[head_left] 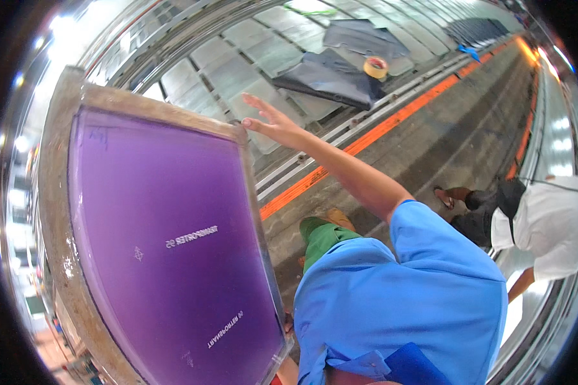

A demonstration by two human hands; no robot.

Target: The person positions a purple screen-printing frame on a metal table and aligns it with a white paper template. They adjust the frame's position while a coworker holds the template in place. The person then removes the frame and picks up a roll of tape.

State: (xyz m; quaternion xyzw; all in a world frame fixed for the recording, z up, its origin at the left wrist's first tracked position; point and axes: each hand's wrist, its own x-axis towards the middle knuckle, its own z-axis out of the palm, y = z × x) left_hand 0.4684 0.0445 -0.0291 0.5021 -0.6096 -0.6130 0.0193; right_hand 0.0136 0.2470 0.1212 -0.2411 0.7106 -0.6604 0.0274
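A large screen-printing frame (61,250) with a worn, brownish border stands tilted at my left. Its purple mesh (173,192) carries small pale lettering and marks. My right hand (273,124) reaches across to the frame's far right corner with fingers spread and nothing in them. The thumb is right by that corner; whether it touches, I cannot tell. Low on the frame's near right edge, my left hand (289,323) grips the border, mostly hidden by the frame and my blue shirt.
A long table of pale panels (231,70) runs along the far side. On it lie dark sheets (331,77), a roll of yellow tape (375,67) and a blue scrap (469,51). An orange strip (372,135) edges the walkway (443,128). At right stands a person in white (539,218).
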